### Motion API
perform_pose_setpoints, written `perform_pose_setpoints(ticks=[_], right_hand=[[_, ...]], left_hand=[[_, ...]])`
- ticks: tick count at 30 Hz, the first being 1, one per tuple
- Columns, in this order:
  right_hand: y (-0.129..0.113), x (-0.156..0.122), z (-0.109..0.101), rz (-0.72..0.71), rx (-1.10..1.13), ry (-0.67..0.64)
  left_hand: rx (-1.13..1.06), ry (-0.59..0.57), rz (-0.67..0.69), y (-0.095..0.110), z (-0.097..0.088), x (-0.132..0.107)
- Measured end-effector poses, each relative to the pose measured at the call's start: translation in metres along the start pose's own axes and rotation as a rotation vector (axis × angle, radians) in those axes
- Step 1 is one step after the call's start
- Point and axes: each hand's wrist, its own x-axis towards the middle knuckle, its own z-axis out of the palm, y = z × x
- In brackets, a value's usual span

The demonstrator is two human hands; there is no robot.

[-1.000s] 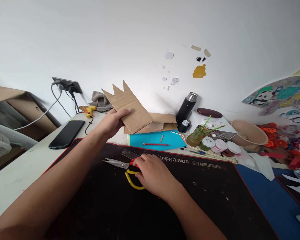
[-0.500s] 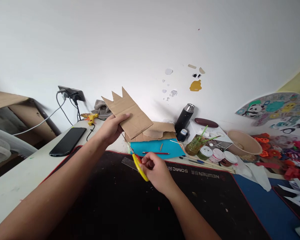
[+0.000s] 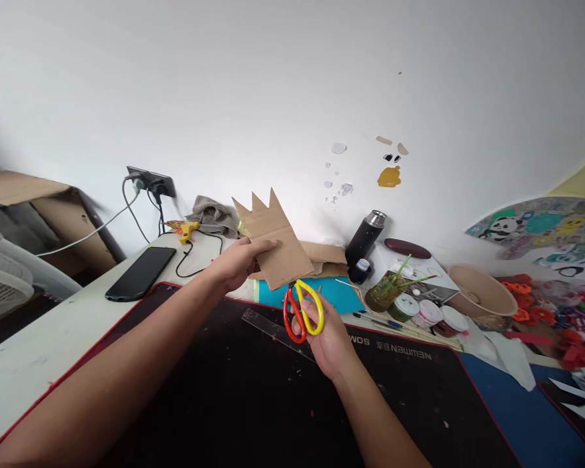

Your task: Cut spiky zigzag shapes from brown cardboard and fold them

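A piece of brown cardboard (image 3: 285, 250) with three pointed tips along its top is pinched in my left hand (image 3: 241, 260), thumb on the front face. It is held up over the back of the desk. My right hand (image 3: 329, 335) has its fingers in the loops of a pair of scissors (image 3: 316, 312) with one red and one yellow handle. The scissors point away from me, and their blades are hidden behind the lower edge of the cardboard. Below them a clear ruler (image 3: 273, 328) lies on the black desk mat (image 3: 214, 390).
At the back lie a blue sheet (image 3: 344, 296) and more cardboard (image 3: 326, 253). To the right stand a black thermos (image 3: 365, 237), a jar with green brushes (image 3: 383, 292) and paint pots (image 3: 429, 312). On the left are a phone (image 3: 141, 273) and a yellow glue gun (image 3: 188, 231).
The cardboard and my left hand appear lower and further right. My right hand has turned the scissors, bringing both loops into sight and the blades behind the cardboard. The view has shifted slightly.
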Motion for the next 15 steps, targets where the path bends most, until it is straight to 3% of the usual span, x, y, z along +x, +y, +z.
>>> perform_pose_setpoints(ticks=[7, 15], right_hand=[[0.007, -0.001, -0.002, 0.02, -0.018, -0.157], [0.01, -0.005, 0.0, 0.103, -0.056, -0.278]], left_hand=[[-0.014, -0.01, -0.004, 0.002, 0.006, -0.006], [0.097, -0.133, -0.012, -0.004, 0.009, -0.01]])
